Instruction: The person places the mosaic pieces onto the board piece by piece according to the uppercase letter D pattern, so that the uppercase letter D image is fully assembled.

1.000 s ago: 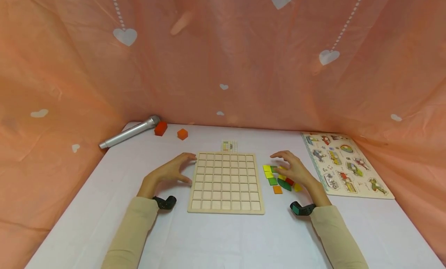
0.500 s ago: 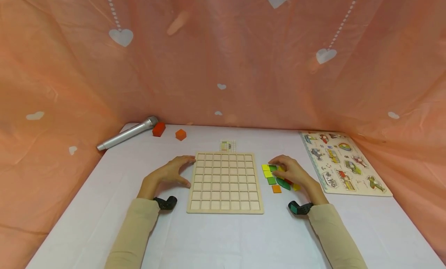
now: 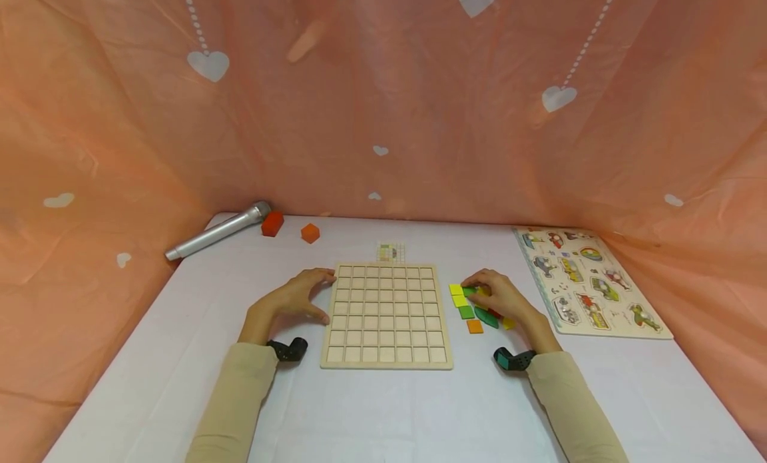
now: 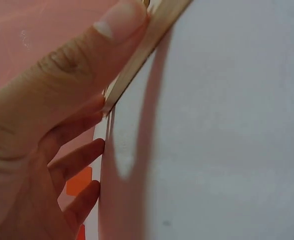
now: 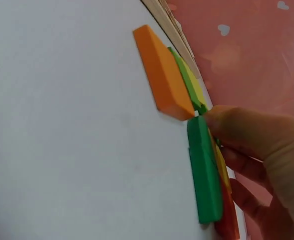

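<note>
A wooden grid board (image 3: 386, 366) with square recesses lies in the middle of the head view. At its left edge my left hand (image 3: 290, 294) has thumb and fingers spread, their tips touching the rim; the left wrist view shows the thumb (image 4: 107, 37) against the wood. My right hand (image 3: 502, 295) reaches over a cluster of coloured pieces right of the board, thumb and fingertips pinching a green tile (image 3: 469, 292). Around it lie yellow tiles (image 3: 457, 295), a dark green leaf-shaped piece (image 3: 486, 318) and an orange tile (image 3: 475, 326). The palm partly hides red and yellow pieces.
A small pattern card (image 3: 391, 252) lies behind the board. At the back left are a silver microphone (image 3: 218, 232), a red block (image 3: 272, 224) and an orange block (image 3: 309, 233). A picture puzzle board (image 3: 590, 283) lies at the right. Pink curtain (image 3: 383, 103) encloses the table.
My right hand has lowered toward the coloured pieces, and its thumb and fingers have closed together at the green tile. The left hand stays at the board's edge.
</note>
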### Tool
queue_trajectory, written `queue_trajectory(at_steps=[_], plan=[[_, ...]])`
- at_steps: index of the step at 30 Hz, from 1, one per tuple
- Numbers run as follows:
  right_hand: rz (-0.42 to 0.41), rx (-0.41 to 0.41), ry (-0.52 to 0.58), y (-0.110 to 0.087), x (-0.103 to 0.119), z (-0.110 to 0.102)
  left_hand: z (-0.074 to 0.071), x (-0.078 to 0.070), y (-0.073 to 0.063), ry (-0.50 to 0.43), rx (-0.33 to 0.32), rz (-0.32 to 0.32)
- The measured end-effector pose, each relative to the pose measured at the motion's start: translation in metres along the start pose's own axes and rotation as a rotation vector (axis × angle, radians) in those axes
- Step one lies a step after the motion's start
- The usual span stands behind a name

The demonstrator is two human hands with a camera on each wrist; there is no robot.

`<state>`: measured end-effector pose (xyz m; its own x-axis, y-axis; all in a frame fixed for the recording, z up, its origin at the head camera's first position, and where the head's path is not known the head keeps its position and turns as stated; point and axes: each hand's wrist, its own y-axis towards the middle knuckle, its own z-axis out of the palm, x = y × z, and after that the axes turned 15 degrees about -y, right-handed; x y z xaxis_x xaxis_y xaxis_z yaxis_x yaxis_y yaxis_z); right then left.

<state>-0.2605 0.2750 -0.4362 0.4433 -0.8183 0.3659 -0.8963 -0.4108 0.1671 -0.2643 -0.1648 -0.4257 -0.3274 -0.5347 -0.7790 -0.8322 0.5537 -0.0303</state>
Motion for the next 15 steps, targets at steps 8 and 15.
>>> queue_trajectory(at_steps=[8, 15], plan=[[-0.026, -0.073, 0.058, 0.009, 0.014, -0.002, 0.001, -0.004, 0.0, -0.01, 0.015, -0.006], [-0.123, -0.13, 0.097, 0.037, 0.048, -0.002, -0.001, -0.005, 0.002, -0.005, 0.016, 0.01]])
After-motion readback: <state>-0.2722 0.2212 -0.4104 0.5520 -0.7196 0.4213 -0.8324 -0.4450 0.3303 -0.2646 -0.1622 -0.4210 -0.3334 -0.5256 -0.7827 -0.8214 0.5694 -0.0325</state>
